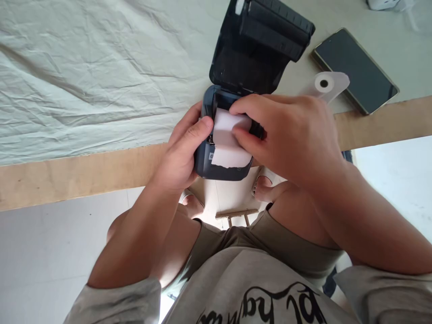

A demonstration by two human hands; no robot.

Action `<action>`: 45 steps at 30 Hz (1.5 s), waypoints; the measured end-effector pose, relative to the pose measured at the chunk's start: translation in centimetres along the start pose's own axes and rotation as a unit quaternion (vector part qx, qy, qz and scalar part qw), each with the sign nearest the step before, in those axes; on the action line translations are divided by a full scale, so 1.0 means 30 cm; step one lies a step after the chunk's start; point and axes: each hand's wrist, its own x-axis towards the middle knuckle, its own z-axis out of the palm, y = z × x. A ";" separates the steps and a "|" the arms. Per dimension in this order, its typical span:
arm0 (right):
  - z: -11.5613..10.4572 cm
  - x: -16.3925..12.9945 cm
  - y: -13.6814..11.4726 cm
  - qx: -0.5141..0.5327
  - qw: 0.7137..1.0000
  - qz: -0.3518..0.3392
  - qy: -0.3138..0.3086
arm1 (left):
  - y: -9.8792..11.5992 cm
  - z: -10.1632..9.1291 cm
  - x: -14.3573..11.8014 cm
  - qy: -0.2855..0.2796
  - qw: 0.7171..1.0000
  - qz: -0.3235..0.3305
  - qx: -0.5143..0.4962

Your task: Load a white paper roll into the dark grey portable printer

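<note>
- My left hand [182, 155] is wrapped around the left side of the small dark printer [222, 155], thumb over the top edge, fingers closed on the body; the printer hangs at the table edge, over my lap.
- My right hand [286, 135] comes over from the other side, fingertips [241, 135] pressing down on the white paper [229, 144] that lies across the open bay. The fingers are curled and close together, resting on the sheet; I cannot tell whether they pinch it or only press.
- The lid [259, 40] stands tipped open just beyond both hands, hinged at the far side of the bay.
- A spare paper roll [326, 84] lies just past my right knuckles on the table, and a phone [354, 69] sits beyond that, well apart from the grip.
- Risk, as I judge it: the paper's free end sits slightly askew under my fingertips, so if the lid comes down on it that way it may crease or feed crooked.
- Risk: the printer is carried mostly by the left hand with little table under it; hard pressure from the right could tip it out of the hold toward my lap.
- Risk: my right fingertips lie in the lid's closing path and could get nipped.
</note>
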 end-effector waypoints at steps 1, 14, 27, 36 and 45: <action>-0.004 0.005 -0.002 -0.002 1.000 0.004 -0.023 | 0.000 0.000 -0.001 -0.003 1.000 -0.002 0.002; -0.008 -0.035 0.099 0.592 0.794 0.134 0.004 | -0.009 -0.027 0.001 -0.012 1.000 -0.024 -0.005; 0.094 -0.086 0.148 0.191 0.973 0.092 0.088 | -0.003 -0.016 0.007 0.003 0.999 -0.052 -0.010; 0.062 -0.099 0.203 0.144 0.946 0.014 0.291 | 0.001 -0.013 0.005 -0.005 0.998 -0.056 -0.003; 0.092 -0.033 0.344 0.082 0.976 0.146 0.137 | -0.008 -0.011 0.007 0.009 0.999 -0.045 -0.003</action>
